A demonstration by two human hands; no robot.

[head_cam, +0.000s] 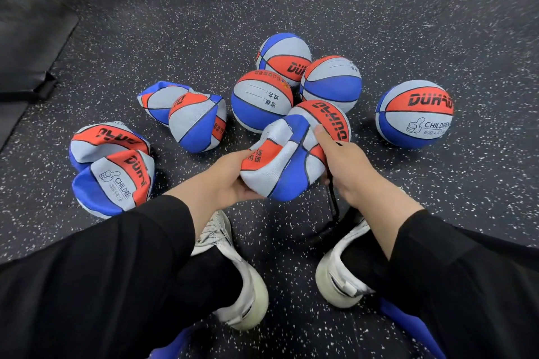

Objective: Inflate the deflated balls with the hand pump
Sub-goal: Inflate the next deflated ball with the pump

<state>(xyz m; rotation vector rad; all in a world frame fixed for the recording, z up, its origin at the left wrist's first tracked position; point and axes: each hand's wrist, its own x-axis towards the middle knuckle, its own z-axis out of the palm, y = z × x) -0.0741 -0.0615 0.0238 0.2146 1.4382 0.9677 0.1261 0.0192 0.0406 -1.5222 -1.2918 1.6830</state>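
Note:
Both hands hold one crumpled, deflated red, blue and grey ball (287,159) above the floor. My left hand (230,176) grips its left edge from below. My right hand (339,162) grips its right side, thumb on top. A black pump hose (332,210) hangs from under my right hand and curves down toward my shoes; the pump body is hidden. Several flat balls lie to the left, such as one with "CHILDREN" print (113,183) and a folded one (198,122). Several round, full balls sit behind, including one at the right (414,114).
The floor is black speckled rubber (291,9). My two white shoes (233,268) stand close below the hands. A black mat or bench edge (32,46) lies at the far left. Something blue (414,326) shows under my right leg.

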